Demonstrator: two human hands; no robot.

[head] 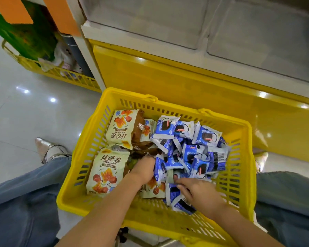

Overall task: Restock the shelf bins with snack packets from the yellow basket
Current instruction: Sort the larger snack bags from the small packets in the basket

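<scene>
The yellow basket (82, 198) stands on the floor between my knees. On its left side lie cream snack packets (106, 173) with red and orange print. A heap of small blue snack packets (194, 148) fills its right side. My left hand (144, 169) is pushed into the pile where the two kinds meet, and its fingertips are buried. My right hand (200, 195) lies by the near wall, with its fingers curled around a blue packet (173, 193). The translucent shelf bins (168, 24) sit above and behind the basket, and nothing shows inside them.
A glossy yellow shelf base (168, 77) rises right behind the basket. A second yellow basket (61, 73) holding a green bag stands at the back left on the tiled floor (25, 113). My blue-trousered legs (21, 202) flank the basket, with a silver shoe (48, 150) at the left.
</scene>
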